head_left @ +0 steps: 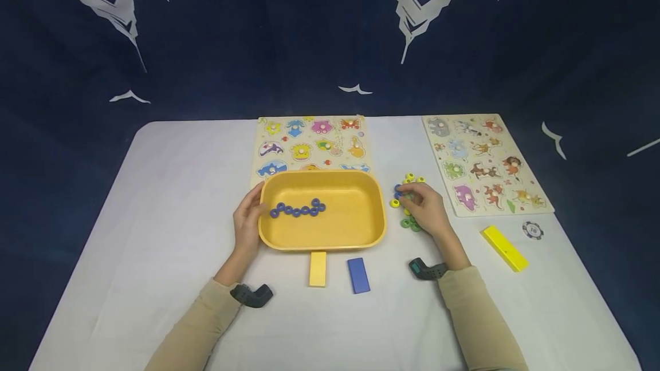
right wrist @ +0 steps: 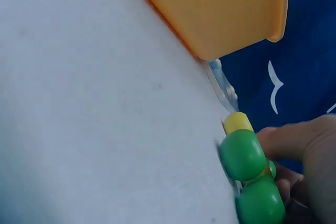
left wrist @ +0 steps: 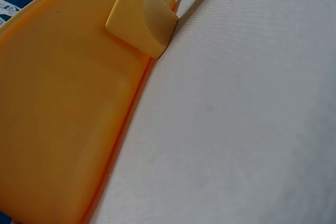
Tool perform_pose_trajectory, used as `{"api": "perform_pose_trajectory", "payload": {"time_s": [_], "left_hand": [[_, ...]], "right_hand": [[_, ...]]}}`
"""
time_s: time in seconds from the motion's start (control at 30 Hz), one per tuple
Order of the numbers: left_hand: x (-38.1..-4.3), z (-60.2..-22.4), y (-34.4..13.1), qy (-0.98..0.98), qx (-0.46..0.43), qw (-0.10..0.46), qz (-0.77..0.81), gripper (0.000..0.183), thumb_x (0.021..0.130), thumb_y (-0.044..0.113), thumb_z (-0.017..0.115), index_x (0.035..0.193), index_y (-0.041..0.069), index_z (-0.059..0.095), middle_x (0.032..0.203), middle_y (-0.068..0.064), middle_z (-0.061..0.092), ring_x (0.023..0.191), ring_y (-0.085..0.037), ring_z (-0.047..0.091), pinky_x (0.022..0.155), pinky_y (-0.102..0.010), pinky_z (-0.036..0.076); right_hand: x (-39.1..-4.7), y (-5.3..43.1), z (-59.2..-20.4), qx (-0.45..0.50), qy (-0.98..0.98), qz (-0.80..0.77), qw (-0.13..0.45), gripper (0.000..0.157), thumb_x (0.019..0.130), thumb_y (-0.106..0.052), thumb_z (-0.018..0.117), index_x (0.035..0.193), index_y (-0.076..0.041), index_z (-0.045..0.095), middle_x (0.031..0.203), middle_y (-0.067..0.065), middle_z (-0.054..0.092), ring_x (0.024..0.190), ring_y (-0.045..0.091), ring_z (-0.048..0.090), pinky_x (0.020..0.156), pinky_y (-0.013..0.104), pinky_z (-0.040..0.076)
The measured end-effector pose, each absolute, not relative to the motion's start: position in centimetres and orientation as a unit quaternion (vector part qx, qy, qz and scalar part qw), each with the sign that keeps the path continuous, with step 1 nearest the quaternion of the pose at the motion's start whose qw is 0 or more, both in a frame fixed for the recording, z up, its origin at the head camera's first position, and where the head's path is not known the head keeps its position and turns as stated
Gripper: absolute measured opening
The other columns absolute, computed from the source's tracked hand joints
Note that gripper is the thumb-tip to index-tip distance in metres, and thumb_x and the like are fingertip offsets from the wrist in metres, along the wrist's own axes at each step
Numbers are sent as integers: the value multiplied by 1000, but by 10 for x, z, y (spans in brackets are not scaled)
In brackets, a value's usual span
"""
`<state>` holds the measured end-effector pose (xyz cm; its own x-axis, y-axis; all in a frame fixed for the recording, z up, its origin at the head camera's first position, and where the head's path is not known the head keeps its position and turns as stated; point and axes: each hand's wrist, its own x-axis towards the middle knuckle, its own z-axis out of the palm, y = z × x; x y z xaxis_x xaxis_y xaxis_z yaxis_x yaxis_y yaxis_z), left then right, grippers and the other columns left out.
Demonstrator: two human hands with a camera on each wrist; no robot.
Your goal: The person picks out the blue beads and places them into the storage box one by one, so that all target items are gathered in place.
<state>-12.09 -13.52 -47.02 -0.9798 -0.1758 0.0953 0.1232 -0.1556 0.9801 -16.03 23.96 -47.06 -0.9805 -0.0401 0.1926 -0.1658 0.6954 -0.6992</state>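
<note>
A yellow tray (head_left: 356, 210) lies in the middle of the table, with several blue beads (head_left: 305, 210) on its floor. At the tray's left side my left hand (head_left: 248, 222) grips the rim, the thumb over the edge. My right hand (head_left: 424, 208) is at a small pile beyond the tray's right side, thumb and forefinger curled at a blue bead (head_left: 397, 188). Around these fingers lie yellow beads (head_left: 395, 203) and green beads (head_left: 405, 223). In the right wrist view, green beads (right wrist: 242, 155) partly hide the fingertips.
Behind the tray lies a sea-animal puzzle board (head_left: 311, 142), partly covered by it. Another animal puzzle board (head_left: 487, 165) is at the right, near a yellow block (head_left: 505, 248) and a round chip (head_left: 533, 230). A pale yellow block (head_left: 317, 269) and a blue block (head_left: 358, 275) lie in front.
</note>
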Motion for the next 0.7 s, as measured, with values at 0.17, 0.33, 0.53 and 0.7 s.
{"api": "perform_pose_trajectory", "payload": {"time_s": [0.17, 0.33, 0.53, 0.7], "left_hand": [[-121, -470, -135, -648, 21, 95, -756, 45, 85, -2, 43, 128, 12, 48, 127, -8, 49, 112, -23, 48, 94, -26, 43], [-121, -470, -136, -648, 22, 94, -756, 44, 85, -1, 43, 127, 13, 49, 126, -5, 50, 111, -23, 48, 94, -27, 43], [-121, -465, -135, -651, 20, 89, -754, 45, 85, -5, 41, 128, 7, 46, 127, -10, 48, 114, -29, 46, 97, -35, 41], [-116, -454, -132, -661, 20, 92, -745, 45, 84, -5, 40, 129, 2, 43, 129, -13, 47, 115, -31, 45, 98, -39, 39]], "right_hand": [[-162, 238, -475, 64, -930, 353, 85, 25, 78, -17, 66, 103, -17, 64, 87, 0, 59, 56, 14, 40, 40, 21, 34], [-163, 238, -474, 65, -935, 340, 78, 26, 78, -19, 66, 104, -16, 64, 89, 0, 59, 57, 14, 41, 42, 21, 35], [-161, 237, -460, 72, -920, 372, 101, 24, 80, -20, 64, 103, -15, 62, 90, -2, 58, 64, 13, 43, 48, 20, 38], [-159, 225, -430, 117, -901, 397, 129, 23, 80, -22, 64, 102, -15, 62, 93, -2, 58, 67, 13, 47, 47, 18, 40]]}}
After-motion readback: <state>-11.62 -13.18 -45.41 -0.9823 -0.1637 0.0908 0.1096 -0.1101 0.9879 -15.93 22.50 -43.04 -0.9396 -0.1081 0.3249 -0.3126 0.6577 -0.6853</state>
